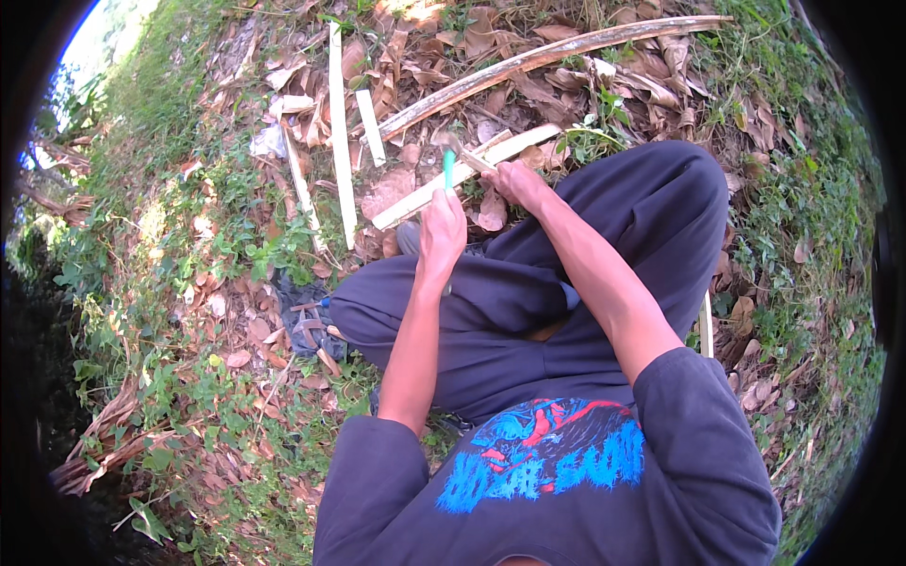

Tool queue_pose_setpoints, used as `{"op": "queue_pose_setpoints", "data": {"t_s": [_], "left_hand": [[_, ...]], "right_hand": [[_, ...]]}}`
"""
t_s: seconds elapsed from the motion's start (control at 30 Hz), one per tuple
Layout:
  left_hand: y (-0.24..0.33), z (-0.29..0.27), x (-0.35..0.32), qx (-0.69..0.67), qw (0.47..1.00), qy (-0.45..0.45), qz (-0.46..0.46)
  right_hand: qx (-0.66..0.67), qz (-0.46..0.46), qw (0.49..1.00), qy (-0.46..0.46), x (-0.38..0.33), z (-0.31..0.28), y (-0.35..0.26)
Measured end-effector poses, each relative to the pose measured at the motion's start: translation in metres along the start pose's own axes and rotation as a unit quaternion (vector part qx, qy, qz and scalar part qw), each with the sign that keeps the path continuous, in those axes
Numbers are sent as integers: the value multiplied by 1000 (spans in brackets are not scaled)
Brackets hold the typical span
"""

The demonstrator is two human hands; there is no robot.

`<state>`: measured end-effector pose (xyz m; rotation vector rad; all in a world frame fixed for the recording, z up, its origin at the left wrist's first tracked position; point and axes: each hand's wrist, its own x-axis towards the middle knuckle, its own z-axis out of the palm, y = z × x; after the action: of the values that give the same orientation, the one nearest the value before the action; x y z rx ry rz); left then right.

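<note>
My left hand (442,224) is closed around a slim tool with a green handle (448,170), held upright over a pale flat strip of wood (406,205). Closed too, my right hand (517,183) grips a wooden-handled tool (475,161). Its blurred far end meets or overlaps the top of the green handle; contact cannot be told. The strip lies slanted on the leaves in front of my crossed legs, passing beneath both hands. The lower end of the green-handled tool is hidden by my left fingers.
Beyond my hands lies a long curved piece of split wood (566,47). To the left are a long pale strip (342,141), a short one (370,128) and a thin one (302,189). A dark bag (307,321) rests by my left knee. Dry leaves and grass surround me.
</note>
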<state>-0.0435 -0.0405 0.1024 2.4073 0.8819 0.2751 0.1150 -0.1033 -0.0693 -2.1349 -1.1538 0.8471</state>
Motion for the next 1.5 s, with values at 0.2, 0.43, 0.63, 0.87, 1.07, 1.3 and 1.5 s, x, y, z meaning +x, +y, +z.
{"op": "queue_pose_setpoints", "data": {"t_s": [0.2,0.43,0.63,0.87,1.07,1.3,1.5], "left_hand": [[26,-14,9,-10,1000,16,-25],[12,-18,10,17,998,47,-21],[-4,-1,3,76,993,29,83],[19,-10,8,56,997,-14,-54],[27,-26,16,19,993,111,-17],[17,-17,21,44,998,10,-44],[-29,12,1,76,997,6,-4]], "right_hand": [[426,34,903,-35,-6,-8,7],[143,-49,984,95,-2,-9,-3],[69,-62,991,100,0,-1,3],[46,-133,982,124,9,7,16],[87,-31,991,94,6,11,3],[-160,-222,956,103,40,46,62],[-53,-138,988,44,27,24,25]]}}
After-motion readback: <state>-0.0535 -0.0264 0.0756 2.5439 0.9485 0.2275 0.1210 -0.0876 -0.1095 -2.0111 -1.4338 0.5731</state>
